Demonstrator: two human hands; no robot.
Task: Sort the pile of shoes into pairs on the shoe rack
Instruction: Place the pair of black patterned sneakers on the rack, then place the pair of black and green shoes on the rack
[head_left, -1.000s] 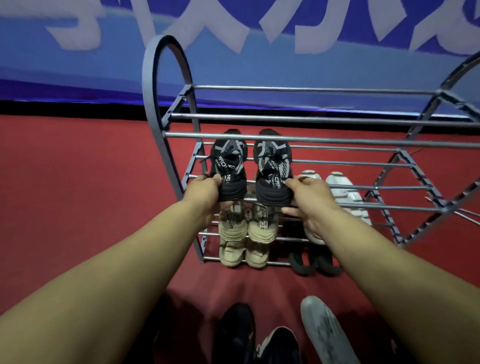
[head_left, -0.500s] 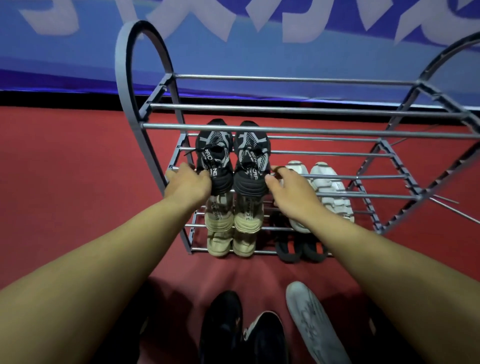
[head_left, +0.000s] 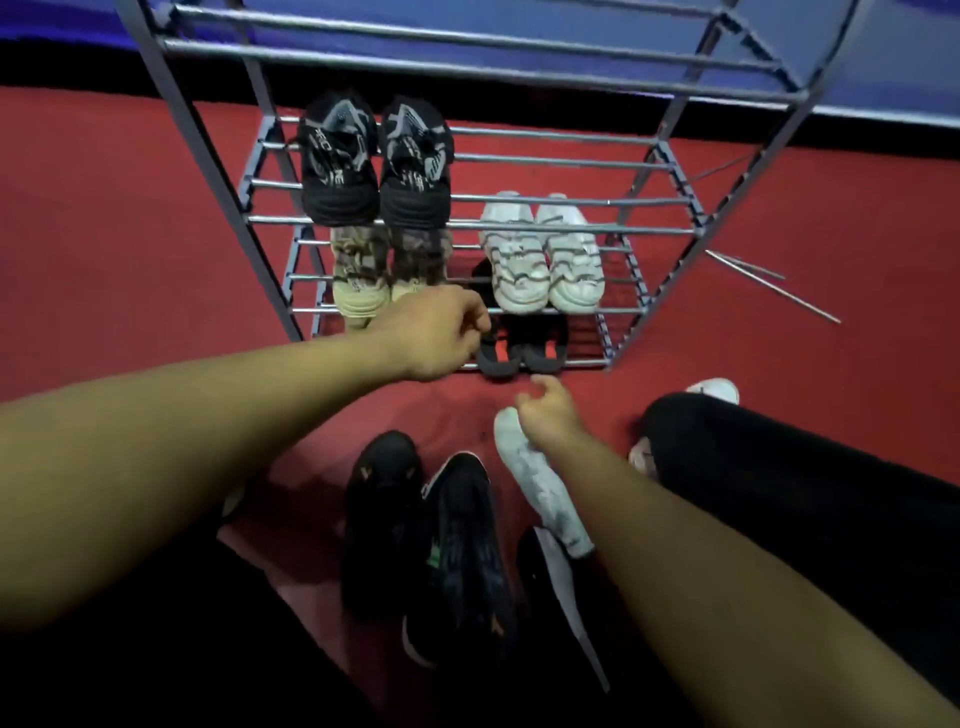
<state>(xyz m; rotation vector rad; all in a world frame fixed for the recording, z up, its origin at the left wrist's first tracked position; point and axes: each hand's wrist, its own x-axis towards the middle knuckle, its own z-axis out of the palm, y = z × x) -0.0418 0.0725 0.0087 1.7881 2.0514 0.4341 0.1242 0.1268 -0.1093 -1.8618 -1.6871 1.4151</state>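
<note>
Both hands have been drawn back from the black patterned pair (head_left: 375, 161), which is left side by side on the shoe rack (head_left: 519, 223). The left hand (head_left: 436, 332) is loosely curled, empty, before the beige pair (head_left: 387, 275). The right hand (head_left: 550, 415), part-open and grasping nothing, is held over a grey shoe (head_left: 540, 483) lying on the red floor (head_left: 104, 234).

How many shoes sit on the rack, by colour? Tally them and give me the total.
On the rack:
Black and grey shoes: 2
Beige shoes: 2
White shoes: 2
Black shoes with orange: 2
Total: 8
</note>
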